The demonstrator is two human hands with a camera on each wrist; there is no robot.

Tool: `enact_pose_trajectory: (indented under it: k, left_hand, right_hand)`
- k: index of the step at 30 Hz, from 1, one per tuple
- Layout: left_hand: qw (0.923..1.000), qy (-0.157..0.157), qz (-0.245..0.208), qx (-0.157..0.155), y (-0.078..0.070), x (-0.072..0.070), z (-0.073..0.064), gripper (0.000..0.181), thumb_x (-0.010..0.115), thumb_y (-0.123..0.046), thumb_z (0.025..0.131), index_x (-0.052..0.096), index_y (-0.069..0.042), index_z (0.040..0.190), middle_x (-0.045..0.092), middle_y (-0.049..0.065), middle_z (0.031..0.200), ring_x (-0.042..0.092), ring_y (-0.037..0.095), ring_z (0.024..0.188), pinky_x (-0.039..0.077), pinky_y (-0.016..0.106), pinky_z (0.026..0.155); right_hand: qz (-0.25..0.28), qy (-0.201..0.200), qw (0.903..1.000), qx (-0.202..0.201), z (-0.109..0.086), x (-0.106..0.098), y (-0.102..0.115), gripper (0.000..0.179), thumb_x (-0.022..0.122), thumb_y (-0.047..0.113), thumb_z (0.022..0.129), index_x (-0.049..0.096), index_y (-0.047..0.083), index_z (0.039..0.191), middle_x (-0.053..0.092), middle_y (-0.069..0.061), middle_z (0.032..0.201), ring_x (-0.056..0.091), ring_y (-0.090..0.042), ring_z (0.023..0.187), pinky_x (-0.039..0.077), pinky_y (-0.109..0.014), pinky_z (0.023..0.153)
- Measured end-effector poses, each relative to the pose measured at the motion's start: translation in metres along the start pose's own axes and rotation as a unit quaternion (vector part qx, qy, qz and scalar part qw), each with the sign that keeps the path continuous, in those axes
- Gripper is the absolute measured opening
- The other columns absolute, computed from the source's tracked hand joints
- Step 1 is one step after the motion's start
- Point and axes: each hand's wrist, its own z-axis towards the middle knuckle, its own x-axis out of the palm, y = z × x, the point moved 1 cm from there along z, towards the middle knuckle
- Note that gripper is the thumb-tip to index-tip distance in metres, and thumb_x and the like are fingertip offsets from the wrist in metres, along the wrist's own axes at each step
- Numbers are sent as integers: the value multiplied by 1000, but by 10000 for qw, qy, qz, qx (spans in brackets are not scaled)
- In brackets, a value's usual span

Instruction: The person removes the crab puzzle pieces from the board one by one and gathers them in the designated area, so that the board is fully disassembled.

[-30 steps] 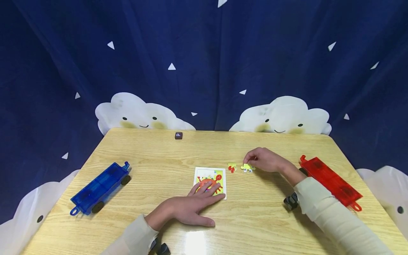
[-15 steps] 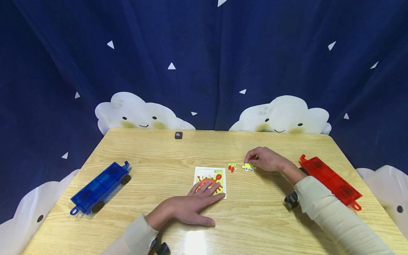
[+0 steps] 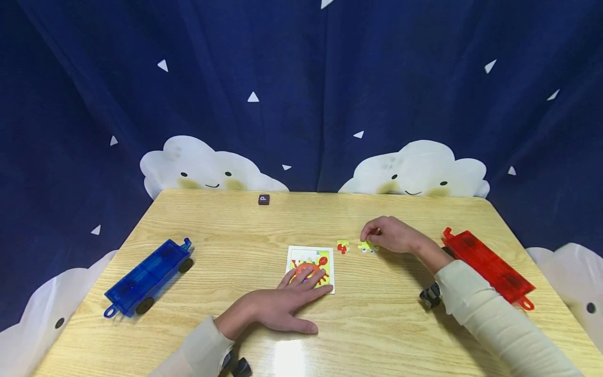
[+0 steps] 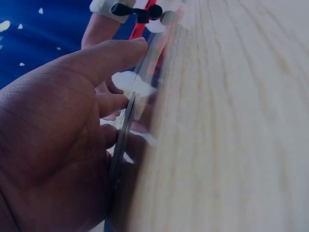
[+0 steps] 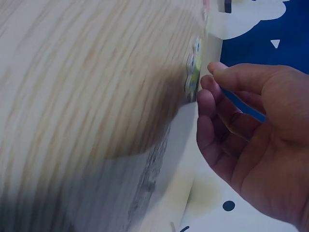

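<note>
A puzzle board [image 3: 332, 267] with a white frame and a red crab picture lies at mid table in the head view. My left hand [image 3: 288, 309] rests flat across its lower part, fingers spread and covering some of the picture. To the right, my right hand [image 3: 392, 234] has curled fingers with the tips at a yellow-and-white puzzle piece [image 3: 369, 247] on the table. In the right wrist view, thumb and forefinger come close together at that puzzle piece [image 5: 194, 70]; their exact contact is hard to see. A red-and-yellow puzzle piece [image 3: 343, 247] lies between board and right hand.
A blue toy wagon [image 3: 148, 277] stands at the left and a red toy wagon [image 3: 487, 267] at the right, partly behind the right forearm. A small black block marked P [image 3: 264, 200] sits near the far edge. Beyond it hangs a dark blue curtain [image 3: 301, 94].
The yellow-and-white piece at my right fingertips has turned slightly and shifted a little to the right. My left hand and the other puzzle piece have stayed in place.
</note>
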Motion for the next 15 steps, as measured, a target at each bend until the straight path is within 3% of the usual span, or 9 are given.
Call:
enact_pose_trajectory:
  k: [7, 11, 15]
  left_hand:
    - [10000, -13, -14, 29, 0, -1, 0, 81, 58, -54, 101, 24, -21, 166, 2, 8, 172, -11, 32, 155, -5, 59, 120]
    - [10000, 18, -54, 30, 1, 0, 0, 81, 57, -55, 101, 23, -22, 166, 1, 8, 172, -12, 31, 155, -5, 58, 120]
    - [9999, 49, -89, 12, 1, -1, 0, 80, 57, -55, 101, 23, -21, 166, 1, 8, 172, -12, 31, 155, -5, 58, 121]
  right_hand:
    - [406, -243, 9974, -543, 10, 11, 15, 15, 62, 4, 102, 77, 8, 102, 73, -3, 98, 57, -16, 72, 50, -32, 66]
    - [592, -160, 9958, -674, 15, 20, 30, 15, 61, 4, 102, 76, 8, 104, 71, -5, 95, 54, -15, 65, 47, -29, 59]
    - [672, 19, 9943, -828, 22, 31, 43, 15, 61, 4, 102, 76, 8, 103, 71, -4, 92, 56, -14, 70, 46, -28, 62]
